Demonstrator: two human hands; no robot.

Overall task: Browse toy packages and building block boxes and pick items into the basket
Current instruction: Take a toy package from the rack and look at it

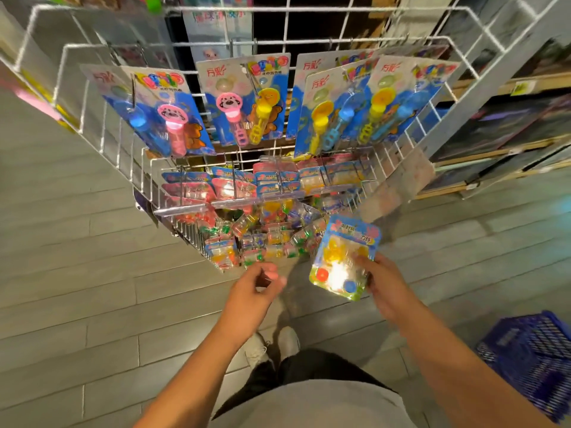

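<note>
Below the wire rack (102, 140) of bubble wands (247, 106), the left hand (256, 285) was held loosely curled and empty, while a blister-packed toy (343, 257) was gripped in the right hand (383, 282); picking appeared underway, and a rightward carry to the blue basket (531, 359) was judged needed next.

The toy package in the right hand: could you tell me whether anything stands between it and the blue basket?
Nothing visible does. The right hand grips the toy package in open air before the wire rack. The blue basket sits on the floor to the person's right, and only the right forearm lies between.
</note>
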